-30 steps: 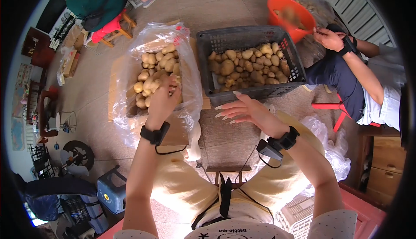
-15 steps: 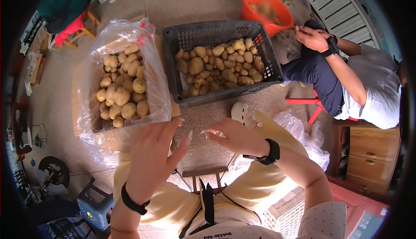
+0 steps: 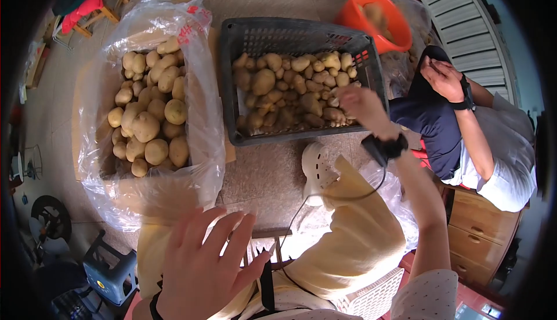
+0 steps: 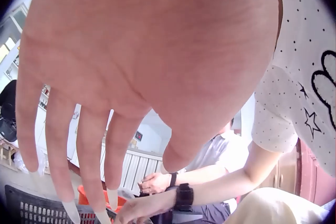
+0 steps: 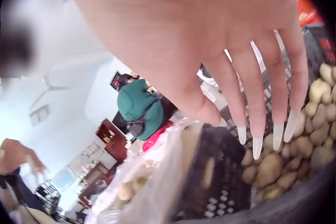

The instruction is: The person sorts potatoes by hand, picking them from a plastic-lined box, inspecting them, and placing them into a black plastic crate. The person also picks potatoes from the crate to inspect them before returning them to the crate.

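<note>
Two hands are observed: the left hand point(image 3: 203, 262), at the lower left of the frame, has its fingers extended and spread, grasping nothing, below the plastic-lined box point(image 3: 207, 120) of potatoes point(image 3: 145, 127) at left. The right hand point(image 3: 365, 108) is over the right side of the black crate point(image 3: 301, 28) at upper centre, fingers straight and released above the potatoes inside, contact with them not determinable. An orange basin point(image 3: 400, 40) stands at upper right, near the crate's corner.

A home, perhaps — wooden drawers point(image 3: 484, 214), blue stool point(image 3: 110, 272), tiled floor point(image 3: 255, 184)
</note>
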`<act>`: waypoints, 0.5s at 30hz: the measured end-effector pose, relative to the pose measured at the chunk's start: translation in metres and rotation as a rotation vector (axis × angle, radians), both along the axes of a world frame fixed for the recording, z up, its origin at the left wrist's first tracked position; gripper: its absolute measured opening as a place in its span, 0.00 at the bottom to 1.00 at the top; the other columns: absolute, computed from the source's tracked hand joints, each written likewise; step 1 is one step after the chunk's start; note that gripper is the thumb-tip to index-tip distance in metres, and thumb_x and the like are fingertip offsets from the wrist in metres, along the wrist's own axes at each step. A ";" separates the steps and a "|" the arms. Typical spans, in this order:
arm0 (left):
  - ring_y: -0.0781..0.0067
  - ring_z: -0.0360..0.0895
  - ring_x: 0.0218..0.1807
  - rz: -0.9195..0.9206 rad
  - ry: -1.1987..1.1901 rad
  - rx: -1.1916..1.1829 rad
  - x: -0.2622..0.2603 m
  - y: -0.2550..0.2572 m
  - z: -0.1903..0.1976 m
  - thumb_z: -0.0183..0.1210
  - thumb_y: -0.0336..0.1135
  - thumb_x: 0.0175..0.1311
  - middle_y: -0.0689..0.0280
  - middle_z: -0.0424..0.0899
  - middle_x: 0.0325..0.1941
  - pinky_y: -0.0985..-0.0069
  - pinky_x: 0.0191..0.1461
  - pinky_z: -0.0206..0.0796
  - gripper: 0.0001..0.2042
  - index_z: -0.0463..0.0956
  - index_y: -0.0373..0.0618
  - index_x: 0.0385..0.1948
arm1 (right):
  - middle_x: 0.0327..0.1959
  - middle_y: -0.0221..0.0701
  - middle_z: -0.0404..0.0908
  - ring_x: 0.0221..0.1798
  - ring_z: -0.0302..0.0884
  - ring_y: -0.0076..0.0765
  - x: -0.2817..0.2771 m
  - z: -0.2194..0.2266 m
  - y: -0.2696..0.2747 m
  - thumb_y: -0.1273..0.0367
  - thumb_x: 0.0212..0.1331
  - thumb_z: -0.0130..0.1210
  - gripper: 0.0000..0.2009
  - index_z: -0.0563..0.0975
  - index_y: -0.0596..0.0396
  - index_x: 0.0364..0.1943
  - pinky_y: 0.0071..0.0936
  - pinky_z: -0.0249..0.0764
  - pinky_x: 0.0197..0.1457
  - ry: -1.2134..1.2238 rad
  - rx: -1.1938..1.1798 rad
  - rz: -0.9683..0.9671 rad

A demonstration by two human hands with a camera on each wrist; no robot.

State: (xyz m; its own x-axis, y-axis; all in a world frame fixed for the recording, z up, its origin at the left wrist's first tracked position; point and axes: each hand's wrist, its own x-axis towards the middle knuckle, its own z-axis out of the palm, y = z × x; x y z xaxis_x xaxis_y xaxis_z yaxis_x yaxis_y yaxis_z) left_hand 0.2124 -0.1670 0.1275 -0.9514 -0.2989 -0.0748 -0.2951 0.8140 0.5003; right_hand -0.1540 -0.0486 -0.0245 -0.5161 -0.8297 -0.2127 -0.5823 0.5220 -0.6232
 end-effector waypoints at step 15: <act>0.58 0.73 0.52 -0.024 -0.085 0.057 -0.001 -0.009 -0.007 0.64 0.44 0.52 0.64 0.78 0.46 0.58 0.56 0.65 0.21 0.76 0.42 0.45 | 0.45 0.36 0.82 0.52 0.77 0.47 -0.095 -0.167 -0.021 0.52 0.48 0.64 0.22 0.80 0.50 0.42 0.43 0.71 0.57 0.506 0.731 0.147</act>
